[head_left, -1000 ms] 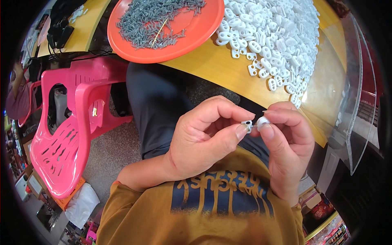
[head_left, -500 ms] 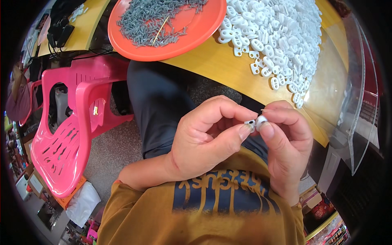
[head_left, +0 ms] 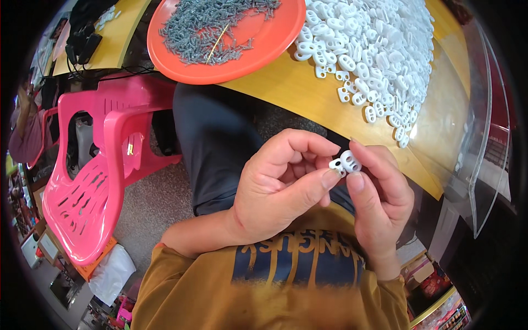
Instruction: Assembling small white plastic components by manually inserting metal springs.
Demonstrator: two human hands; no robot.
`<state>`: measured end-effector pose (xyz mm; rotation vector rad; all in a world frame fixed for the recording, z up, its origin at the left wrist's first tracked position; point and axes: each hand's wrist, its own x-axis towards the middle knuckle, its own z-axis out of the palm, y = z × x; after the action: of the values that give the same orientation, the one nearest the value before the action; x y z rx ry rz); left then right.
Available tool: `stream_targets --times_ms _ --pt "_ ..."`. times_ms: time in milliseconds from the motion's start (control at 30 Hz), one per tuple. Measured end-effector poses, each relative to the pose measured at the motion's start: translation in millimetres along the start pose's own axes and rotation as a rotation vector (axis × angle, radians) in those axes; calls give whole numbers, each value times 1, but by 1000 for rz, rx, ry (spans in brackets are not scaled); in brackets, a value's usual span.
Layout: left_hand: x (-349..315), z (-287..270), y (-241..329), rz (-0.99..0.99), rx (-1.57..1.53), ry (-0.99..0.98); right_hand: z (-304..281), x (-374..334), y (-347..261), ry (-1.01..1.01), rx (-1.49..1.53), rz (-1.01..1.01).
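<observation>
Below-right of the plate (head_left: 181,74), left hand (head_left: 278,184) pinches a clip (head_left: 333,164), right hand (head_left: 382,192) loosely a cap (head_left: 350,161): likely light, stiff, best held by rims.

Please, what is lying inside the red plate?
In the red plate lies a heap of small grey springs, with a thin yellowish stick on top. The plate's surface under the heap is covered, so I cannot describe it.

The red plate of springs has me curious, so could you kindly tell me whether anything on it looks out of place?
Yes: a thin yellowish stick lies across the grey springs on the red plate; it looks odd because everything else visible there is small coils.
</observation>
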<state>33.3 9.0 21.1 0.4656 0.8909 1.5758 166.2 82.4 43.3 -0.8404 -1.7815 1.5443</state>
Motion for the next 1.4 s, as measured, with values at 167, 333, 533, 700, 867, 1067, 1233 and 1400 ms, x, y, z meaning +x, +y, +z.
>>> stream_targets --times_ms 167,333,533,700,867,1067,1233,1400 --pt "-1 -1 -1 -7 -14 -29 -2 2 -1 -23 -198 -105" --pt "-3 -2 2 -39 -73 -54 -3 0 -1 -38 -195 -99" --pt "-4 -5 0 -38 -58 -82 -3 -2 -2 -39 -94 -48" --pt "-5 -4 2 -59 11 -79 -3 -2 -4 -39 -112 -31" --pt "-8 -3 0 -31 -9 -46 -2 0 -6 -72 -133 -71" --pt "5 -11 -5 -80 -70 -47 -2 6 12 -117 -20 5" --pt "5 -15 -4 -172 -154 -15 0 5 21 -135 17 22" --pt "8 -25 0 -213 -102 -11 5 12 24 -158 -11 25"
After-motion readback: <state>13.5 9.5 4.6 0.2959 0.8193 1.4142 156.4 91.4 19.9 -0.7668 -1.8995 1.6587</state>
